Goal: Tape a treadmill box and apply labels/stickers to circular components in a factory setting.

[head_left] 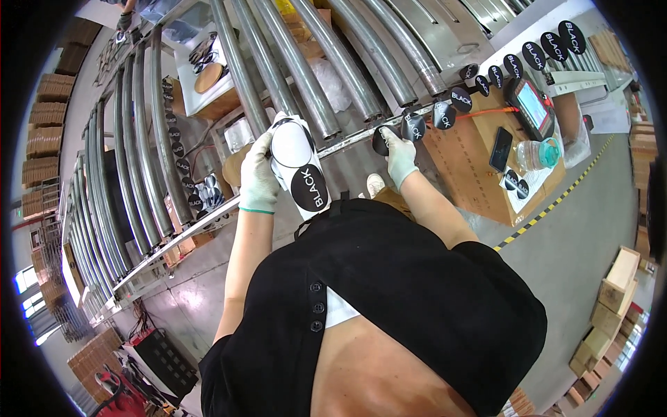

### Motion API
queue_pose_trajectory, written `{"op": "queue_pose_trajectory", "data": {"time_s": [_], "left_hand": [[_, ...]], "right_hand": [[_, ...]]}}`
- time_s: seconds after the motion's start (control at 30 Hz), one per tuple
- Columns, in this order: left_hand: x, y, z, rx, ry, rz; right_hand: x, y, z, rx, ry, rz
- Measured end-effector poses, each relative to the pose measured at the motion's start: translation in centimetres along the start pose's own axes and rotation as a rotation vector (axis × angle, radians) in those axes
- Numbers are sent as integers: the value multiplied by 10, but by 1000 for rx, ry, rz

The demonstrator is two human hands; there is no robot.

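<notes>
Our left hand, in a white glove, wraps its fingers around a white sheet of round black stickers held over the roller conveyor. Our right hand pinches a black round sticker at the conveyor's rail, beside a row of similar stickers, with a cardboard box near.

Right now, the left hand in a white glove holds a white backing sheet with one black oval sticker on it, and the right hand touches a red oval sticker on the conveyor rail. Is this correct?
Not quite. In the head view, the right hand touches a black oval sticker on the conveyor rail, not a red one. The left hand does hold the white backing sheet with one black oval sticker.
</notes>
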State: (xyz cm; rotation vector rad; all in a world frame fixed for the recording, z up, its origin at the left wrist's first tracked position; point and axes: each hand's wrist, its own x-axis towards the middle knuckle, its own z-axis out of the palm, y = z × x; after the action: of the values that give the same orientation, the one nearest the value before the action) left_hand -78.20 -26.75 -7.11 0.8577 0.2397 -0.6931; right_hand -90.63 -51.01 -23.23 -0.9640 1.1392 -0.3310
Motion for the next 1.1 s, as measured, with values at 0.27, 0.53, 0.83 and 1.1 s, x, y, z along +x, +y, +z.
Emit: {"op": "queue_pose_trajectory", "data": {"time_s": [0.27,0.53,0.83,1.1], "left_hand": [[-8,1,8,-18,-52,-20],[-14,-8,24,155,-171,-23],[-28,-1,28,175,-154,-13],[-27,1,18,348,-101,53]], "right_hand": [[-50,-13,-14,-113,-192,362],[-120,-149,78,-752,-799,-1122],[-98,-182,101,-597,-915,-551],[-111,-174,111,-764,-613,-909]]}}
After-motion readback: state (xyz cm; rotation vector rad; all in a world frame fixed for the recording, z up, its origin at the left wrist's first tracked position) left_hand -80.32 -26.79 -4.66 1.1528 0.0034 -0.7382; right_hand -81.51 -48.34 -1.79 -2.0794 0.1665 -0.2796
